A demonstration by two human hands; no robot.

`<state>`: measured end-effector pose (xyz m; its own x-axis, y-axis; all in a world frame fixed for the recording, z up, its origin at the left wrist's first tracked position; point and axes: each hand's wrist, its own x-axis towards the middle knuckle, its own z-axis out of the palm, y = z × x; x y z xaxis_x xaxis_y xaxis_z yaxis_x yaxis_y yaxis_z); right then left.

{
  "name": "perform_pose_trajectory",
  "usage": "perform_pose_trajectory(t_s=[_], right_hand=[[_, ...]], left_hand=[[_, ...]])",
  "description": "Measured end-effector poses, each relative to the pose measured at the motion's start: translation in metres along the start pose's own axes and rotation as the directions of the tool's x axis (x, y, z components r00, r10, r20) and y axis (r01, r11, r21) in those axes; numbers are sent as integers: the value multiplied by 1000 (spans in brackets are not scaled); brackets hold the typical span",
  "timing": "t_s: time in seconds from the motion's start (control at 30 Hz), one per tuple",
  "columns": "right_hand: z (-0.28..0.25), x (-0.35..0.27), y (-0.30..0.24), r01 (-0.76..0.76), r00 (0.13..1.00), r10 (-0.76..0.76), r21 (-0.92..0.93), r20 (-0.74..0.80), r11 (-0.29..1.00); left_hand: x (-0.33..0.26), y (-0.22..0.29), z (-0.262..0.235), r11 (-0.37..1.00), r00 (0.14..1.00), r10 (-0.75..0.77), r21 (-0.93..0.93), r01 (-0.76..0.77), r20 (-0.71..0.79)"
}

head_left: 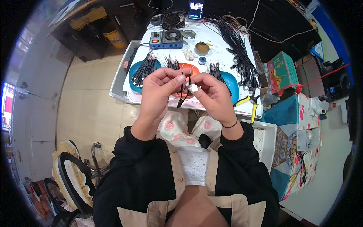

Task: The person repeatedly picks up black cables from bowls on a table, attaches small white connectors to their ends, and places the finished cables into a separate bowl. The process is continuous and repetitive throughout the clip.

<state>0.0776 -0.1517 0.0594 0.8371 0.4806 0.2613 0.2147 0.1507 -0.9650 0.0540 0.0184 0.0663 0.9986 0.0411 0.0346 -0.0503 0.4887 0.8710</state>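
Note:
Above the near edge of the white table, both my hands hold a black two-lead cable [181, 101], its thin leads standing upright with pale tips. My left hand [159, 89] is closed in a pinch on one lead. Between the thumb and fingers of my right hand [213, 94] are the other lead and a small white lump [193, 88], whose kind I cannot make out. Just beyond my hands lie an orange tray [192, 69] and blue trays [231, 81] with bundles of black cables [146, 72]. Part of the orange tray is hidden by my fingers.
At the table's back stand a blue soldering station [166, 42], a fan [173, 19] and a lit phone [196, 10]. A round tin [202, 48] and a solder spool [202, 60] sit mid-table. More cables [240, 56] and yellow-handled pliers [254, 113] lie right. A chair [75, 178] stands left.

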Motion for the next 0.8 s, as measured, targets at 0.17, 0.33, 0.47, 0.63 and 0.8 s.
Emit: perform_pose_trajectory(t_s=[0.17,0.33,0.47,0.63,0.8], right_hand=[[-5,-10,-1,78,997,-78,-203,6,976],[-4,-15,-4,142,989,-144,-277,13,950],[-3,-16,-8,163,986,-168,-352,15,922],[-1,-15,-6,179,980,-197,-372,-11,911],[0,-15,-4,164,984,-180,-393,-3,905]], left_hand=[[-11,-4,8,996,999,-28,-84,30,24],[-16,-8,9,992,997,-71,-103,75,34],[-17,-13,9,992,998,-54,-109,57,25],[-16,-15,10,996,999,-29,-89,31,17],[-18,-17,9,990,998,-58,-125,58,2]])
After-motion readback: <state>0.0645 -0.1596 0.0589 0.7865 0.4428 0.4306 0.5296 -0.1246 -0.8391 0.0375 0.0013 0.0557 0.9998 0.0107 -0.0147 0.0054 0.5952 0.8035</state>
